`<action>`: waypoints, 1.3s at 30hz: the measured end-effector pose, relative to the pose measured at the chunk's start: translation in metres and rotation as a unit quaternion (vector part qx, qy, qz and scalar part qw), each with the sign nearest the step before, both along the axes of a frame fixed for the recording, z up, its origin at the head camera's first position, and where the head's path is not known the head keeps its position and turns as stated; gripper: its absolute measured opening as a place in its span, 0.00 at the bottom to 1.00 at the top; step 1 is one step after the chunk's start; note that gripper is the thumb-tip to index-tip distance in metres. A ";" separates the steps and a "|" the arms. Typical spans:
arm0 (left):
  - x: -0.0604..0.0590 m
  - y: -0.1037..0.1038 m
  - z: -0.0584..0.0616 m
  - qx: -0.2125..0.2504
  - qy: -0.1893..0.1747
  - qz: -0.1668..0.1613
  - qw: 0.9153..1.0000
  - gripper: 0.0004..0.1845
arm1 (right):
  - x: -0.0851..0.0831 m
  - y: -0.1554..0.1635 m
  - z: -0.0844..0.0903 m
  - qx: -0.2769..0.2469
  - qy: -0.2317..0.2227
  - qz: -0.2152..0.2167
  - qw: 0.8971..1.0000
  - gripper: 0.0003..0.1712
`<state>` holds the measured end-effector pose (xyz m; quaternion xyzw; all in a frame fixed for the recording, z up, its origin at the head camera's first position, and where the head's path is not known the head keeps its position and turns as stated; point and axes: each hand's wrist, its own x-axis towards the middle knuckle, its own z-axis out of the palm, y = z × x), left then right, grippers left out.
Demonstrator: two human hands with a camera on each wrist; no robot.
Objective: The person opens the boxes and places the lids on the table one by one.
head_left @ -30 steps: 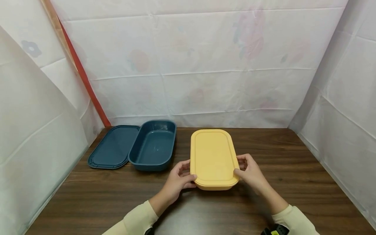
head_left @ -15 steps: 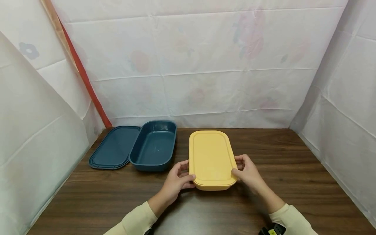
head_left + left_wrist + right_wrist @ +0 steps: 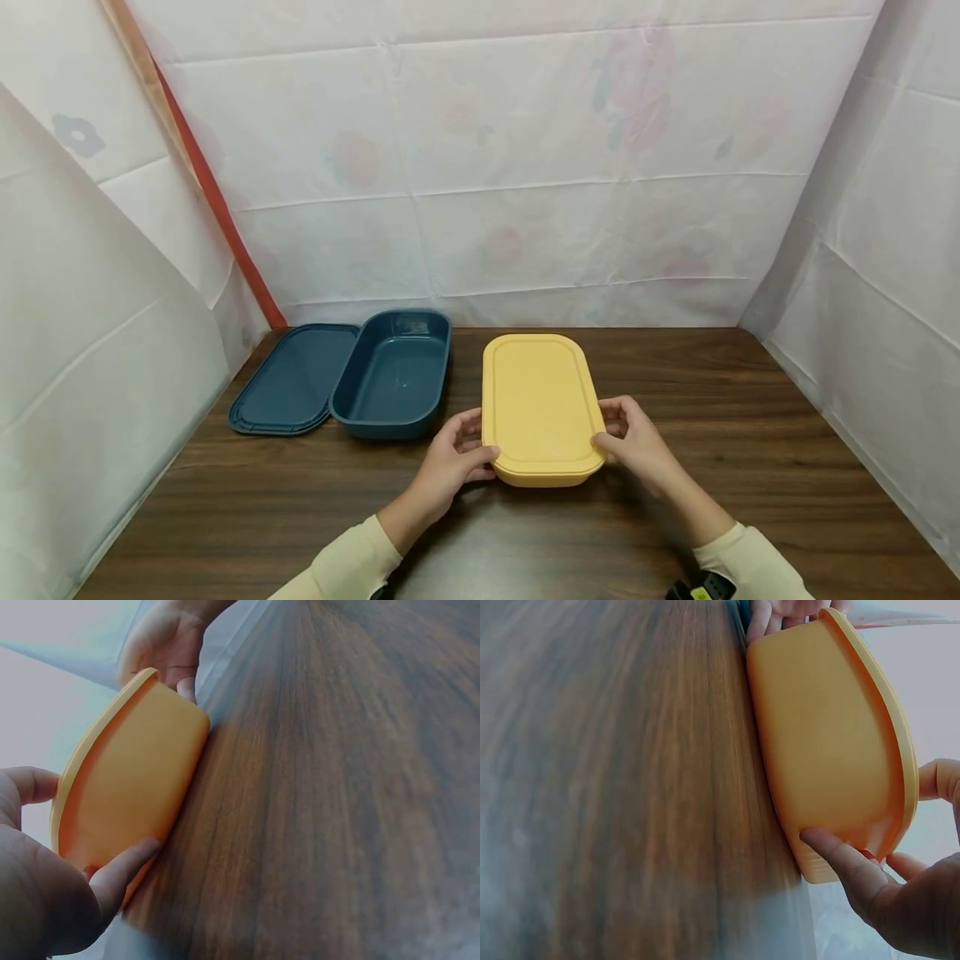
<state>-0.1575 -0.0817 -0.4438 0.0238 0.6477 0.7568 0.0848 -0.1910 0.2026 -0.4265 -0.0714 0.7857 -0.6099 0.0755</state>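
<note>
A yellow rectangular food container (image 3: 543,404) with rounded corners and its lid on sits on the wooden table, right of centre. My left hand (image 3: 442,467) holds its near left corner, thumb on the lid's edge and fingers along the side. On the near right corner, my right hand (image 3: 637,443) grips in the same way, thumb on the lid. Both wrist views show the container's yellow wall (image 3: 139,769) down on the table, with a finger against it and the thumb at the rim. What the container holds is hidden by the lid.
To the left stands an open dark blue container (image 3: 393,379), with nothing seen inside. Its matching dark blue lid (image 3: 294,382) lies beside it, partly overlapped by the container's rim. White cloth walls (image 3: 495,208) rise behind and on both sides of the table (image 3: 712,367).
The yellow container and both hands have shifted very slightly left in the head view since a second ago. The hold on it is the same, and the blue pieces look unmoved.
</note>
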 end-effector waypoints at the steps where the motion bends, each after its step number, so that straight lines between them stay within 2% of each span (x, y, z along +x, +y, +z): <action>1: 0.000 0.000 0.000 -0.002 -0.001 0.002 1.000 0.35 | 0.000 0.000 0.000 0.002 0.001 0.001 1.000 0.31; 9: 0.000 0.000 0.003 -0.031 0.005 0.011 0.999 0.34 | 0.002 0.006 -0.001 0.004 -0.005 0.012 1.000 0.28; 17: 0.005 -0.007 0.009 -0.054 0.033 -0.002 0.998 0.32 | 0.006 0.016 0.005 0.021 0.027 0.045 0.998 0.28; 19: 0.006 -0.009 0.011 -0.064 0.040 -0.003 0.997 0.31 | 0.007 0.019 0.006 0.049 0.057 0.051 0.996 0.27; 21: 0.006 -0.010 0.012 -0.076 0.047 -0.005 0.996 0.29 | 0.008 0.022 0.005 0.095 0.114 0.051 0.988 0.25; 23: 0.005 -0.013 0.013 -0.097 0.059 -0.008 0.994 0.28 | 0.008 0.025 0.003 0.140 0.180 0.044 0.973 0.22; 25: 0.005 -0.015 0.014 -0.128 0.074 -0.009 0.989 0.26 | 0.008 0.028 0.002 0.174 0.244 0.036 0.953 0.19; 27: 0.005 -0.019 0.016 -0.178 0.102 -0.016 0.979 0.24 | 0.007 0.030 0.002 0.192 0.297 0.033 0.935 0.19; 28: 0.005 -0.021 0.017 -0.210 0.120 -0.021 0.970 0.22 | 0.007 0.030 0.003 0.199 0.318 0.033 0.926 0.19; 30: 0.005 -0.026 0.021 -0.275 0.165 -0.031 0.946 0.20 | 0.008 0.032 0.004 0.218 0.355 0.030 0.909 0.20; 33: 0.005 -0.032 0.028 -0.359 0.239 -0.046 0.901 0.16 | 0.009 0.032 0.007 0.245 0.393 0.031 0.886 0.20; 35: 0.004 -0.035 0.034 -0.396 0.278 -0.054 0.874 0.14 | 0.009 0.032 0.010 0.260 0.413 0.038 0.872 0.19; 37: 0.002 -0.037 0.041 -0.416 0.303 -0.066 0.855 0.12 | 0.010 0.031 0.014 0.266 0.431 0.052 0.861 0.19; 39: 0.000 -0.039 0.048 -0.425 0.321 -0.085 0.842 0.11 | 0.011 0.029 0.018 0.272 0.451 0.064 0.848 0.18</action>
